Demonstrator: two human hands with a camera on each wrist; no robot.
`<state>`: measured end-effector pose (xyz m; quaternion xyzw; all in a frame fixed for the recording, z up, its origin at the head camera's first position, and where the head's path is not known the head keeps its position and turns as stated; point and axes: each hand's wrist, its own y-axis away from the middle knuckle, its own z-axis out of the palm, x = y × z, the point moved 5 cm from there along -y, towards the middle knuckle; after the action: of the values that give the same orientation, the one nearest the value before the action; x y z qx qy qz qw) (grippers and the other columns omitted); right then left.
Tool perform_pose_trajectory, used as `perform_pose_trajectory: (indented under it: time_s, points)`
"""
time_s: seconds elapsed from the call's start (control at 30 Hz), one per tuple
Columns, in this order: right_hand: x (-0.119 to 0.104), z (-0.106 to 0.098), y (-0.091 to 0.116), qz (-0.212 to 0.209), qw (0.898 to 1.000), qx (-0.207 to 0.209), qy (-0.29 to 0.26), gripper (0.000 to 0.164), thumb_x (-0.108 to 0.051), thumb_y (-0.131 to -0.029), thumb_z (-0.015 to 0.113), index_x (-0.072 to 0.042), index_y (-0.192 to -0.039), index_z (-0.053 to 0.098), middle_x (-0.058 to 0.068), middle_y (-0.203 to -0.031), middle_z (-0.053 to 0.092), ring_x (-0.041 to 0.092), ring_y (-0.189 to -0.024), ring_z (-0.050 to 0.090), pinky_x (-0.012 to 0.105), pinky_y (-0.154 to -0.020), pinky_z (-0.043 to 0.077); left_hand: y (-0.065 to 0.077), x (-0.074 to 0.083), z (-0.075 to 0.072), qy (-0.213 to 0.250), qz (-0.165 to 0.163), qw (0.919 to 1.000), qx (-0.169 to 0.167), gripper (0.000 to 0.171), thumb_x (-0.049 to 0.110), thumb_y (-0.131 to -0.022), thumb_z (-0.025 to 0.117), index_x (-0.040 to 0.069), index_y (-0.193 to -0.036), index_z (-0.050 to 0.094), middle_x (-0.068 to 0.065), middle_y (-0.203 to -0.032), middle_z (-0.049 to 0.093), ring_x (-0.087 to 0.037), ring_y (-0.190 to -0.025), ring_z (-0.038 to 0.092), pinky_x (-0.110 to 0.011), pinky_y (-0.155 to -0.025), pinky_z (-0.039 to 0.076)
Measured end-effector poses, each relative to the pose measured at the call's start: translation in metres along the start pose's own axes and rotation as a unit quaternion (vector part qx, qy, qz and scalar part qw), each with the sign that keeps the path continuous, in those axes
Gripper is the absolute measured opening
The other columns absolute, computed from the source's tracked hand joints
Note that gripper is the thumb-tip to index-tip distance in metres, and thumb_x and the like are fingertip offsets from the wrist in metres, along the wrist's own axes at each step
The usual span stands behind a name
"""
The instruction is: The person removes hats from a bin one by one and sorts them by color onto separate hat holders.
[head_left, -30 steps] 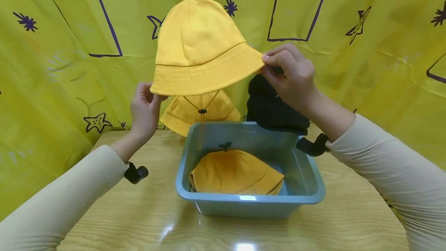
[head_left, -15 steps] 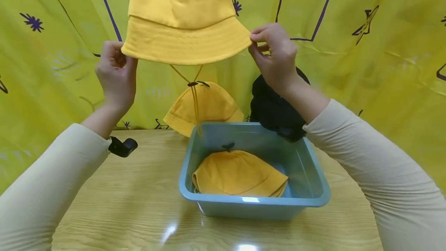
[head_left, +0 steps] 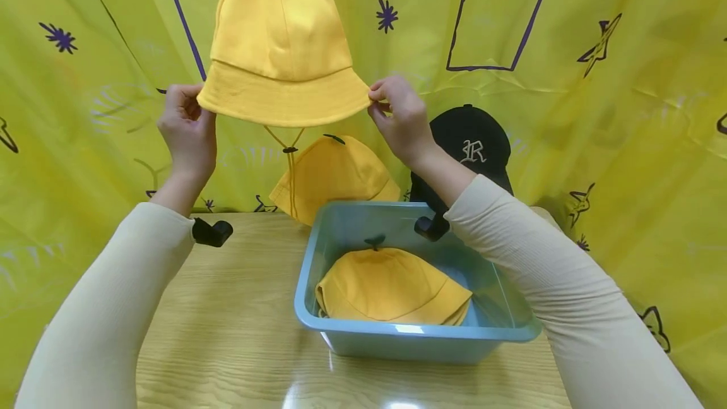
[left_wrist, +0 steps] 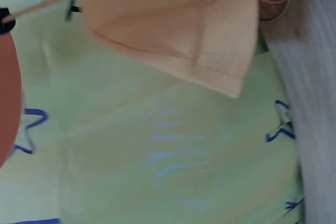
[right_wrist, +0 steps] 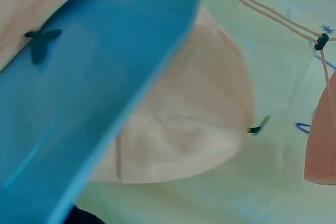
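A yellow bucket hat (head_left: 284,43) is held up in the air, brim down, above the back of the table in the head view. My left hand (head_left: 189,125) pinches the left end of its brim, and my right hand (head_left: 400,115) pinches the right end. The chin cord (head_left: 292,169) with its dark toggle (head_left: 289,150) dangles below the brim. In the right wrist view, part of the held hat (right_wrist: 321,145) shows at the right edge, with the toggle (right_wrist: 321,41) above it. At the left edge of the left wrist view appears a strip of the held hat (left_wrist: 8,98).
A blue-grey plastic tub (head_left: 420,333) stands on the wooden table (head_left: 238,308), with a folded yellow hat (head_left: 392,289) inside. Behind it sit another yellow hat (head_left: 341,172) and a black cap (head_left: 474,134) with a white letter. A yellow patterned curtain (head_left: 653,144) hangs at the back.
The hat first rose and moved left as it levelled, then came down a little. My right hand has moved left, closer to the left hand, uncovering the black cap's letter.
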<state>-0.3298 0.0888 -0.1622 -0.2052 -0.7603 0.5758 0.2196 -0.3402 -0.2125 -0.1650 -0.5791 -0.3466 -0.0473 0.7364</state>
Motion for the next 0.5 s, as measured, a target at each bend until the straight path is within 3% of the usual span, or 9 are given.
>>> perform_pose_trajectory:
  time_s: [0.13, 0.27, 0.37, 0.5]
  points:
    - [0.005, 0.009, 0.015, 0.017, 1.000, -0.024, 0.008, 0.008, 0.008, -0.084, 0.061, 0.006, -0.085, 0.053, 0.020, -0.088, 0.060, 0.029, -0.080, 0.062, 0.028, -0.069, 0.056, 0.016, -0.018, 0.004, -0.038, -0.003, 0.9993, -0.008, 0.014, 0.015, -0.090, 0.064, 0.002, -0.094, 0.064, 0.020, -0.086, 0.060, 0.001, -0.081, 0.062, -0.017, -0.078, 0.049]
    - [0.010, 0.011, 0.029, 0.041, 0.998, -0.045, 0.005, 0.008, 0.008, -0.083, 0.061, 0.006, -0.085, 0.054, 0.019, -0.088, 0.060, 0.029, -0.080, 0.062, 0.029, -0.069, 0.056, 0.034, -0.033, 0.010, -0.048, -0.020, 0.9986, -0.007, 0.019, 0.015, -0.090, 0.063, -0.003, -0.095, 0.063, 0.018, -0.086, 0.061, 0.004, -0.080, 0.061, -0.017, -0.077, 0.049]
    - [0.015, 0.010, 0.037, 0.059, 0.997, -0.051, 0.005, 0.007, 0.009, -0.083, 0.062, 0.006, -0.084, 0.055, 0.019, -0.088, 0.061, 0.028, -0.079, 0.063, 0.031, -0.070, 0.056, 0.043, -0.043, 0.015, -0.050, -0.031, 0.9982, -0.012, 0.024, 0.014, -0.091, 0.063, -0.009, -0.098, 0.062, 0.011, -0.088, 0.064, 0.005, -0.079, 0.060, -0.016, -0.077, 0.049]
    - [0.023, 0.010, 0.045, 0.082, 0.995, -0.055, 0.008, 0.006, 0.009, -0.083, 0.062, 0.007, -0.083, 0.056, 0.020, -0.087, 0.061, 0.029, -0.080, 0.064, 0.033, -0.072, 0.057, 0.052, -0.059, 0.021, -0.068, -0.044, 0.9965, -0.024, 0.020, 0.009, -0.091, 0.061, -0.009, -0.100, 0.061, -0.010, -0.092, 0.068, 0.008, -0.077, 0.057, -0.014, -0.076, 0.047]
